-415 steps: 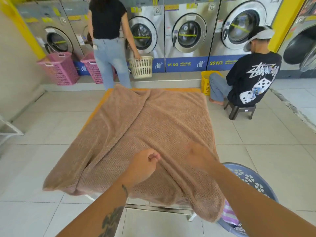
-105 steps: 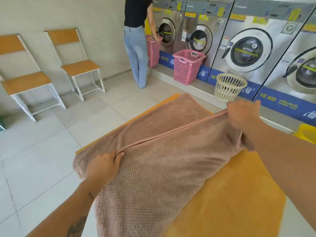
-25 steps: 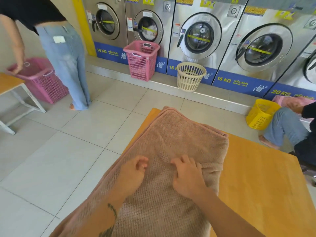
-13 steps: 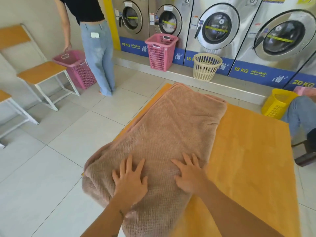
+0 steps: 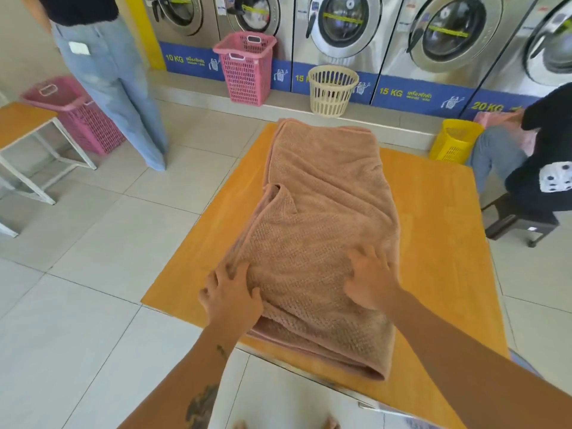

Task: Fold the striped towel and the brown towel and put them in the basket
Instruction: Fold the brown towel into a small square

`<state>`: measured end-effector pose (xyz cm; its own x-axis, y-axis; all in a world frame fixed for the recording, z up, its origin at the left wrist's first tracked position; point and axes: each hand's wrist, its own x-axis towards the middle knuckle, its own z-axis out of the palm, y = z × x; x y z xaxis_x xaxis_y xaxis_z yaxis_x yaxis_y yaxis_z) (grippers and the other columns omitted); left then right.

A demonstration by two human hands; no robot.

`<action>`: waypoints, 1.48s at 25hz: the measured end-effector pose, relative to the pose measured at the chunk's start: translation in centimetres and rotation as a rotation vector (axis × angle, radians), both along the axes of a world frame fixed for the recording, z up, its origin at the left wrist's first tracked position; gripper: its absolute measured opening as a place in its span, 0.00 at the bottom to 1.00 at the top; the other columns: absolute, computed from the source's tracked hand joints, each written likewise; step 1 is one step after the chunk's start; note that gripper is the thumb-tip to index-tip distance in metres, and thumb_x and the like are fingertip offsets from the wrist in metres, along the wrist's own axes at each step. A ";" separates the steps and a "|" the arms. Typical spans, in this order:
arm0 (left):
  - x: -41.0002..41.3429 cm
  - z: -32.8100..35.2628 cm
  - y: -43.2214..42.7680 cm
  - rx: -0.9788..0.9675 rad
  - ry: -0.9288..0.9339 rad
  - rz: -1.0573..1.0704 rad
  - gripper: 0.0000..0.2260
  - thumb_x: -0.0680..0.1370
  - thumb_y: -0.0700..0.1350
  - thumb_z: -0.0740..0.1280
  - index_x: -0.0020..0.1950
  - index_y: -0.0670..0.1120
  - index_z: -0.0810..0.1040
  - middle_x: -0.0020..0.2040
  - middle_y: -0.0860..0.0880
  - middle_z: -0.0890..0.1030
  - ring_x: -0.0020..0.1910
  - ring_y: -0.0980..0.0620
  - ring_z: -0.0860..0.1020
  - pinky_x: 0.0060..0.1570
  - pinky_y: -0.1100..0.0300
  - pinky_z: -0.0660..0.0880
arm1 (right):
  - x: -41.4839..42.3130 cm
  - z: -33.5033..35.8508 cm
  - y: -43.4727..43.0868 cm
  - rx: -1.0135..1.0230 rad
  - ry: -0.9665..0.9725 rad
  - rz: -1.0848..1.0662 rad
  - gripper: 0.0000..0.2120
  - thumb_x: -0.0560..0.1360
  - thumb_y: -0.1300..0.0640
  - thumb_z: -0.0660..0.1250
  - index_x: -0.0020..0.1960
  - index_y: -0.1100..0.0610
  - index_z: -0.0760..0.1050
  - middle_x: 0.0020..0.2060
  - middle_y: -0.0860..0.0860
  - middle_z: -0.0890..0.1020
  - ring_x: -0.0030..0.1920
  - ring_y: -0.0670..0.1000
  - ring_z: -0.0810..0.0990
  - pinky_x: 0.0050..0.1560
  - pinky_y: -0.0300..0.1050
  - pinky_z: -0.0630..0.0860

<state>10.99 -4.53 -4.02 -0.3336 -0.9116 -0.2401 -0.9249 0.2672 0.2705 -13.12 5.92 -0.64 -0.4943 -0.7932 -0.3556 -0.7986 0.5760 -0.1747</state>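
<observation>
1. Left hand (image 5: 230, 297) lies palm down at the near left edge of the brown towel (image 5: 325, 196), fingertips pressing into the fabric.
2. Right hand (image 5: 370, 278) rests flat on the towel's right side, fingers splayed.
3. Both bare forearms reach forward over the towel's near end.

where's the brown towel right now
In the head view, the brown towel lies folded, left of centre on the orange table, with the left hand and right hand resting on its near end.
</observation>
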 end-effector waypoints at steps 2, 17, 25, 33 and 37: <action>1.8 0.0 -0.2 0.025 0.070 -0.003 0.26 0.79 0.55 0.62 0.76 0.57 0.61 0.69 0.45 0.69 0.66 0.41 0.68 0.65 0.43 0.67 | 4.2 -0.7 1.2 -0.031 -0.040 -0.001 0.28 0.76 0.49 0.60 0.75 0.45 0.59 0.75 0.53 0.57 0.74 0.62 0.58 0.73 0.62 0.58; 5.8 1.8 0.3 0.212 0.501 -0.270 0.23 0.77 0.38 0.63 0.70 0.54 0.71 0.40 0.51 0.77 0.39 0.50 0.76 0.38 0.57 0.74 | 15.6 -1.4 6.4 -0.088 0.364 -0.003 0.26 0.64 0.59 0.70 0.62 0.52 0.71 0.59 0.55 0.71 0.57 0.58 0.70 0.57 0.53 0.71; 6.8 4.5 -1.2 0.338 0.825 0.103 0.12 0.83 0.43 0.59 0.65 0.54 0.71 0.41 0.47 0.81 0.32 0.50 0.82 0.32 0.54 0.81 | 17.0 -0.4 5.4 -0.078 0.267 -0.011 0.35 0.66 0.53 0.69 0.71 0.49 0.61 0.64 0.53 0.66 0.61 0.57 0.66 0.63 0.54 0.67; 7.5 5.1 -1.8 0.786 1.064 0.362 0.12 0.79 0.35 0.67 0.61 0.46 0.73 0.46 0.46 0.87 0.41 0.53 0.86 0.38 0.60 0.78 | 17.9 1.1 1.4 -0.120 0.196 0.020 0.26 0.75 0.53 0.63 0.72 0.50 0.63 0.64 0.56 0.70 0.63 0.60 0.70 0.62 0.57 0.69; 8.3 2.2 -1.7 0.638 0.820 0.234 0.15 0.76 0.30 0.62 0.57 0.47 0.79 0.49 0.45 0.86 0.42 0.49 0.86 0.38 0.56 0.82 | 19.4 1.0 0.1 -0.017 0.020 0.105 0.33 0.73 0.57 0.66 0.75 0.53 0.59 0.67 0.56 0.68 0.68 0.60 0.66 0.68 0.59 0.67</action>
